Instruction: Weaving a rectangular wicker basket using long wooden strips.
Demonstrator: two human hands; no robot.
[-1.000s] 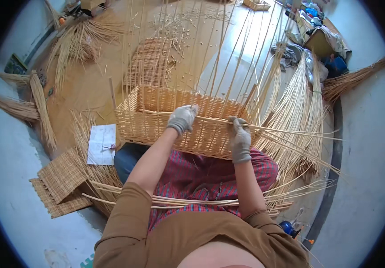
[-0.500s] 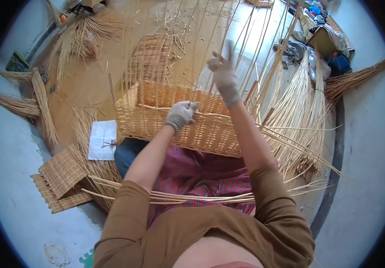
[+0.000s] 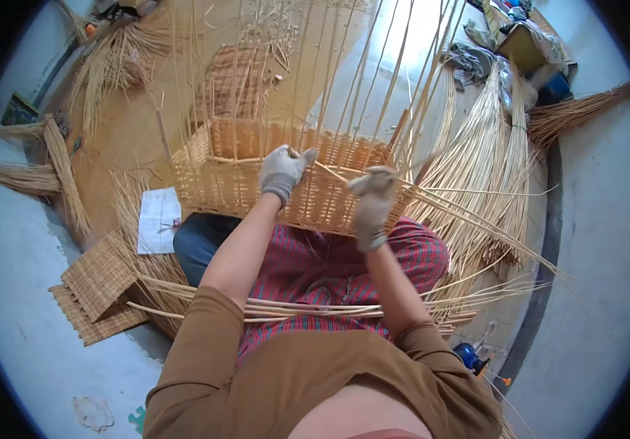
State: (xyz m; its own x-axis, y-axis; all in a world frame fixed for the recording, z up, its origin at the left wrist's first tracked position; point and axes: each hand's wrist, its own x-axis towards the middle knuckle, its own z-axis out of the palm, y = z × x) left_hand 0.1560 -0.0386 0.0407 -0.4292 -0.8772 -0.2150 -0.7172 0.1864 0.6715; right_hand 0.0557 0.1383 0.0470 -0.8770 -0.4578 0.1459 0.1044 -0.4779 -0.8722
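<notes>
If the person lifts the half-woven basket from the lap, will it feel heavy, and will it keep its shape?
The basket is probably light for its size: its walls are thin woven cane with an open hollow inside. The woven lower part likely holds its shape. The long upright stakes above the rim are unwoven and splay apart, so they would likely sway and bend.

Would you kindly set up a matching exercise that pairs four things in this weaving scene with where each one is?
Things:
1. left hand
2. right hand
3. white paper
4. flat woven mats

Places:
A. on the floor at the person's left, beside the dark knee
B. on the near wall of the basket, right part
C. stacked on the floor, lower left
D. on the basket's near rim, middle

Pairs: 1-D, 2-B, 3-A, 4-C
</notes>
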